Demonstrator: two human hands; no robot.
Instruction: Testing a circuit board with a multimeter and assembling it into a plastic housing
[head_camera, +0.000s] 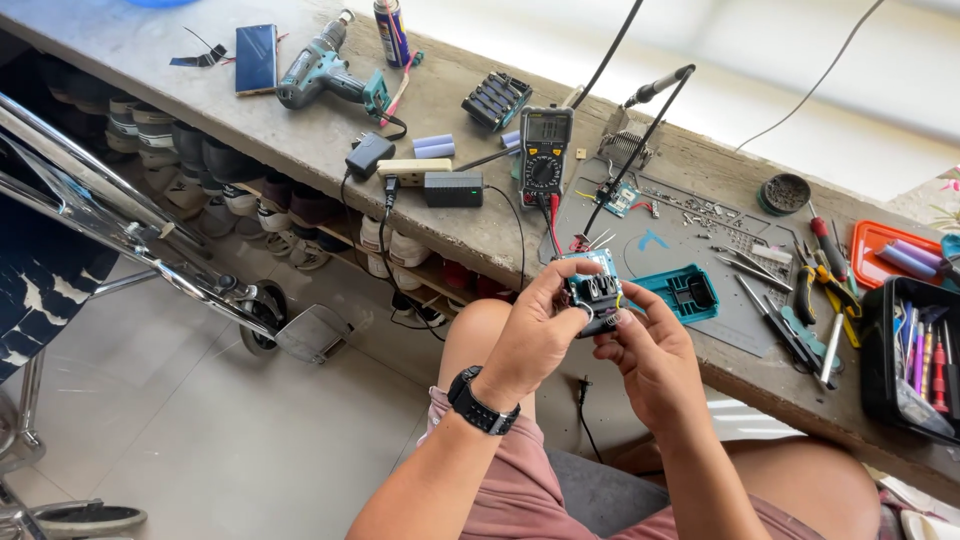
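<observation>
Both my hands hold a small teal and black battery pack part (592, 289) just in front of the concrete bench edge. My left hand (535, 335), with a black wristwatch, grips its left side. My right hand (650, 350) grips its right and lower side. A teal plastic cover (685, 291) lies on the grey work mat (735, 330) just beyond my right hand. Red and black probe leads run from a multimeter (545, 155) toward the part.
On the bench are a cordless drill (325, 70), phone (256, 58), spray can (392, 30), black power adapter (452, 188), battery cell holder (496, 100), soldering iron (655, 88), pliers and screwdrivers (805, 320), an orange tray (880, 245) and a black tool box (915, 355). Shoes line the shelf below. A wheelchair frame (120, 215) stands at left.
</observation>
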